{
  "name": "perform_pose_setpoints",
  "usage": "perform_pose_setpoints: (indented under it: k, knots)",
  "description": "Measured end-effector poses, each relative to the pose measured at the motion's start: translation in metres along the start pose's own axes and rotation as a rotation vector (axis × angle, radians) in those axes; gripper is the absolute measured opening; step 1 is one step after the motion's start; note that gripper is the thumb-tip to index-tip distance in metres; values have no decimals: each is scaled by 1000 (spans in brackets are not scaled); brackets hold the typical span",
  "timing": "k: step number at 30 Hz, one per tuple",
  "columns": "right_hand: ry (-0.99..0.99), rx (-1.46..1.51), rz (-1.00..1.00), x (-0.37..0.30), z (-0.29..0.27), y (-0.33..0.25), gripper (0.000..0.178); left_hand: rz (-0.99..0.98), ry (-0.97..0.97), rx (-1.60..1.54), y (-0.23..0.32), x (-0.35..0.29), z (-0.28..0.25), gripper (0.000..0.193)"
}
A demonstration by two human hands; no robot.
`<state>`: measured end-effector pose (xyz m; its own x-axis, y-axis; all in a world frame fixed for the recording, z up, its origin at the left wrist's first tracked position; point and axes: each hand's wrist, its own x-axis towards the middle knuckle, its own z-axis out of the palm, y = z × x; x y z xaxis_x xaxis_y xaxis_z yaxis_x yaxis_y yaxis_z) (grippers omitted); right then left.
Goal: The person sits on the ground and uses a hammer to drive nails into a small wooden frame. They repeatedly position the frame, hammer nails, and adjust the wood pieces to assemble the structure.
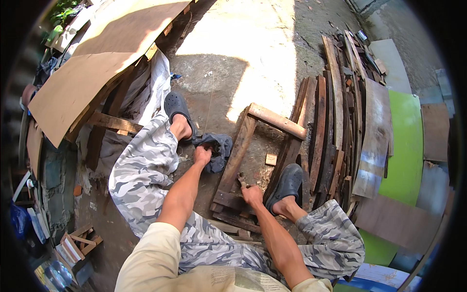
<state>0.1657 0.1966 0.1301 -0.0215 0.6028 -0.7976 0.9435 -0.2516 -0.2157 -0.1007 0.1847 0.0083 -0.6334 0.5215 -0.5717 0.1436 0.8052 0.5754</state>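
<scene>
My left hand reaches into the mouth of a crumpled dark bag on the ground between my feet; its fingertips are hidden inside. My right hand is closed around a hammer, whose rusty brown head sticks out past the fingers; the handle is mostly hidden. Below this hand lies a rectangular wooden frame. A lighter, rounded bar forms its far end, and a dark board crosses its near end. A small pale wood block rests on the ground within the frame.
Long weathered planks are piled on the right, beside a green panel and other sheets. Brown plywood rests on timber supports at the left. My feet, in dark clogs, stand either side of the frame. A small wooden crate sits lower left.
</scene>
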Motion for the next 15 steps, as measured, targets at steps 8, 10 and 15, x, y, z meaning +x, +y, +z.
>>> perform_pose_setpoints:
  k: [8, 10, 15]
  knots:
    - [-7, 7, -9, 1, -3, 6, 54, -35, 116, 45, -4, 11, 26, 31]
    - [-6, 30, -16, -1, 1, -1, 54, -85, 92, -273, -21, 22, 23, 29]
    - [-5, 19, 3, -1, -3, 0, 55, -122, 30, -572, -24, 20, 24, 28]
